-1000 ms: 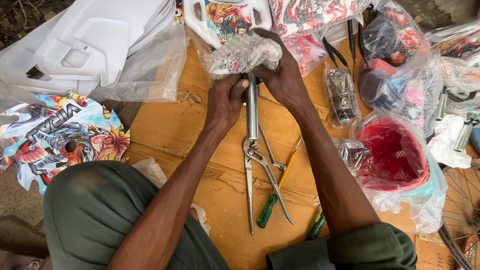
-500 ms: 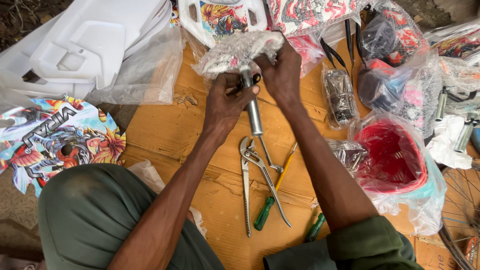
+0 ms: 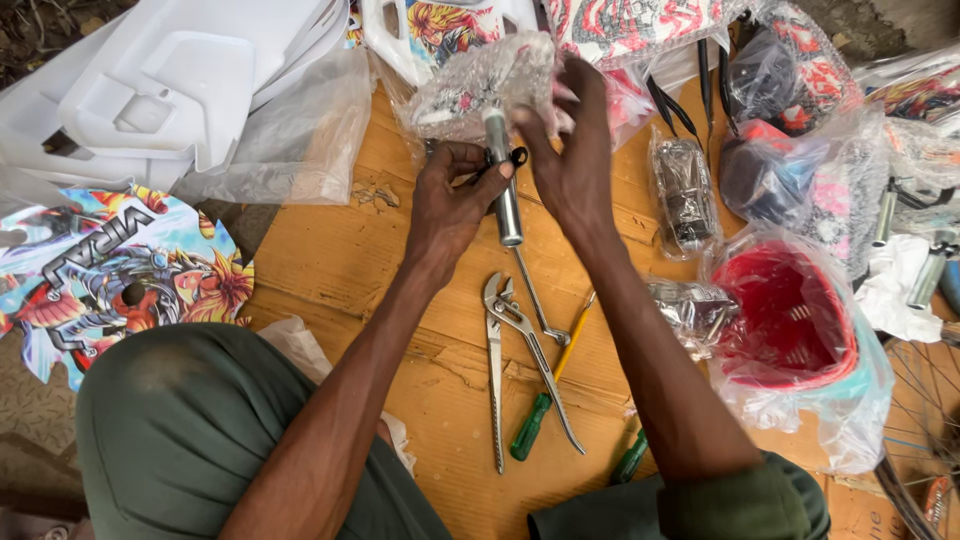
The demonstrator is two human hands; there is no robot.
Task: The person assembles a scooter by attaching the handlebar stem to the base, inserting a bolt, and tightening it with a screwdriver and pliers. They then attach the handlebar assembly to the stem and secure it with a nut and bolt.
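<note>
Nearest the camera, the pliers (image 3: 515, 350) lie flat on the wooden board (image 3: 330, 250), handles toward the near edge, jaws toward the middle, with a green-handled screwdriver (image 3: 545, 400) crossing just beside them and a thin rod touching their head.

Above them, both hands have lifted compared with a second ago, and more of the metal tube (image 3: 503, 180) now stands clear of its bubble wrap (image 3: 470, 85). Earlier the wrap covered most of the upper part; now the bare silver shaft shows from the wrap's lower fringe down to its free end. That reads as the unwrapping being well along, though the top is not yet free.

The left hand (image 3: 450, 205) closes snugly round the tube's middle, thumb and fingers pinching it together with a small black loop. The right hand (image 3: 575, 160) is spread wide, fingertips up in the bubble wrap, palm beside the tube; I judge it is peeling the wrap away rather than gripping the tube.

The tube's long axis runs near to far across the board, tilted only slightly. Its free end points toward the person and the pliers; its covered end points to the far edge, where printed panels (image 3: 440, 25) lie. It hangs above the board's middle, not resting on it.

Farther right, a red basket in a plastic bag (image 3: 790, 320) sits by the right edge.
</note>
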